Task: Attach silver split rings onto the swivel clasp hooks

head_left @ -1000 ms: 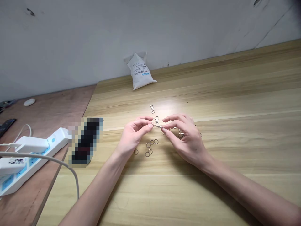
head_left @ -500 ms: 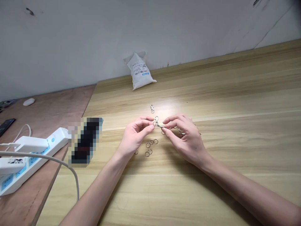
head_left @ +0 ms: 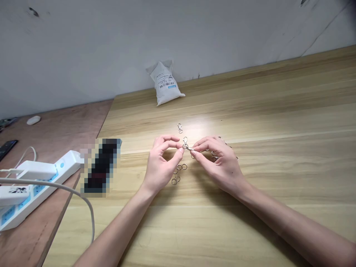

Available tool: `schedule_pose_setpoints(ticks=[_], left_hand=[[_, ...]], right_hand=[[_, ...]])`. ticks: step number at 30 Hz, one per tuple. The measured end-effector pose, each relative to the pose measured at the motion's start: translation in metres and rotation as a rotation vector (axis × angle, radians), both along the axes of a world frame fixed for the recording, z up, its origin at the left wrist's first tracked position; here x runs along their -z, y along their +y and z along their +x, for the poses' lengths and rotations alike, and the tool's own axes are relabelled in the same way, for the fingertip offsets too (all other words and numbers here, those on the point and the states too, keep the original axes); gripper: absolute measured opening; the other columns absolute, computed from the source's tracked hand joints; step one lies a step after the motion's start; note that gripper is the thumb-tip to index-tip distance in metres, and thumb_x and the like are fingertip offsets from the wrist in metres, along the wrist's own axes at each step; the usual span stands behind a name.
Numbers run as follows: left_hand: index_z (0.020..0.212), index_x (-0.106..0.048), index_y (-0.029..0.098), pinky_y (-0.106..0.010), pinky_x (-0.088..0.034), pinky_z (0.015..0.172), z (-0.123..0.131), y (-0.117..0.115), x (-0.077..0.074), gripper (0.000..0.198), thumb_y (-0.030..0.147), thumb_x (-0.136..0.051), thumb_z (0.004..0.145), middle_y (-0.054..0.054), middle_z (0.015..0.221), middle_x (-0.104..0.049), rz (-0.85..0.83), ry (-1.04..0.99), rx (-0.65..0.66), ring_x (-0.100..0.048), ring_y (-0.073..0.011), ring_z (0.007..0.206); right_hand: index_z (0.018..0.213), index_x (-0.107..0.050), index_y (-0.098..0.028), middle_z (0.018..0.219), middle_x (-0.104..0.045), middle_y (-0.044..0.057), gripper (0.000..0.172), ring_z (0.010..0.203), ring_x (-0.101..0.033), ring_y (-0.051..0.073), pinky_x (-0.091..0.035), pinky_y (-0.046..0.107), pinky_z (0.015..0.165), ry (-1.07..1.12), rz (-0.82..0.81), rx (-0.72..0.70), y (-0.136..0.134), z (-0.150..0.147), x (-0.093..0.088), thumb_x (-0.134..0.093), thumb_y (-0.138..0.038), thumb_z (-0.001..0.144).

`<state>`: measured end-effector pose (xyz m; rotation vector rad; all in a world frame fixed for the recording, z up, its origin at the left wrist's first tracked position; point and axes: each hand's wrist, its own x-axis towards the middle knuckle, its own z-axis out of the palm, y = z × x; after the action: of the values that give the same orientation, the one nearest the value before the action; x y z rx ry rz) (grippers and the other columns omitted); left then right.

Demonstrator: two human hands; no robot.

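Note:
My left hand (head_left: 160,165) and my right hand (head_left: 219,163) meet over the middle of the wooden table (head_left: 250,118). The right thumb and forefinger pinch a small silver clasp (head_left: 190,148). The left thumb and forefinger pinch a small metal ring (head_left: 183,146) at the clasp's tip. Several loose metal rings (head_left: 178,174) lie on the table just below the fingers. Another clasp with a ring (head_left: 180,128) lies a little farther away. More small metal parts (head_left: 214,155) peek out behind my right hand.
A small white bag with a barcode label (head_left: 164,84) stands by the wall. A white power strip (head_left: 33,181) with plugs and a cable (head_left: 86,207) lies at the left, beside a blurred dark object (head_left: 101,167). A white oval item (head_left: 33,119) lies far left.
My left hand has shifted slightly right and turned, now covering the leftmost loose ring. The fingertips of both hands have drawn closer around the clasp.

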<state>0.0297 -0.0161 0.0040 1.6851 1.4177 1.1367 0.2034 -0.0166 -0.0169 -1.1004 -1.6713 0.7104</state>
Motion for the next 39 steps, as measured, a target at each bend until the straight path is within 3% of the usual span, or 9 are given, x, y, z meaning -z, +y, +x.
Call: schedule_pose_setpoints(ticks=[9, 16, 20, 29, 39], left_hand=[[0.077, -0.068, 0.022, -0.038, -0.039, 0.099, 0.006, -0.004, 0.001, 0.006, 0.023, -0.066, 0.083, -0.005, 0.102, -0.062, 0.021, -0.024, -0.062, -0.055, -0.0220, 0.108], [0.078, -0.068, 0.020, -0.030, -0.043, 0.094, 0.005, 0.000, 0.008, 0.009, 0.028, -0.069, 0.082, -0.004, 0.101, -0.061, -0.156, -0.292, -0.009, -0.058, -0.0177, 0.104], [0.075, -0.070, 0.019, -0.028, -0.043, 0.093, 0.002, 0.006, 0.010, 0.010, 0.027, -0.069, 0.080, -0.003, 0.097, -0.063, -0.217, -0.438, -0.029, -0.058, -0.0156, 0.099], [0.075, -0.072, 0.020, -0.027, -0.040, 0.098, 0.001, 0.006, 0.008, 0.009, 0.027, -0.071, 0.079, -0.002, 0.097, -0.065, -0.331, -0.533, 0.045, -0.057, -0.0161, 0.102], [0.077, -0.075, 0.020, -0.026, -0.043, 0.094, 0.003, 0.005, 0.007, 0.007, 0.027, -0.075, 0.075, -0.002, 0.094, -0.068, -0.410, -0.604, 0.011, -0.059, -0.0147, 0.095]], right_hand=[[0.077, -0.062, -0.022, 0.084, -0.070, 0.002, 0.011, 0.086, -0.060, 0.021, -0.042, 0.041, 0.082, -0.026, 0.031, 0.016, -0.001, -0.001, 0.001, -0.064, -0.016, 0.085], [0.080, -0.061, -0.022, 0.084, -0.072, 0.001, 0.011, 0.084, -0.062, 0.020, -0.039, 0.041, 0.083, -0.147, 0.206, 0.047, 0.000, 0.000, -0.003, -0.062, -0.012, 0.084], [0.080, -0.061, -0.023, 0.082, -0.072, 0.001, 0.012, 0.083, -0.062, 0.021, -0.038, 0.041, 0.083, -0.150, 0.223, 0.074, 0.000, 0.000, -0.004, -0.062, -0.012, 0.084], [0.078, -0.062, -0.023, 0.081, -0.072, 0.001, 0.012, 0.081, -0.062, 0.021, -0.039, 0.040, 0.081, -0.151, 0.246, 0.090, -0.001, 0.001, -0.002, -0.063, -0.014, 0.084], [0.077, -0.059, -0.025, 0.076, -0.071, -0.001, 0.013, 0.076, -0.062, 0.020, -0.039, 0.041, 0.082, -0.215, 0.337, 0.102, -0.003, 0.001, -0.005, -0.062, -0.014, 0.085]])
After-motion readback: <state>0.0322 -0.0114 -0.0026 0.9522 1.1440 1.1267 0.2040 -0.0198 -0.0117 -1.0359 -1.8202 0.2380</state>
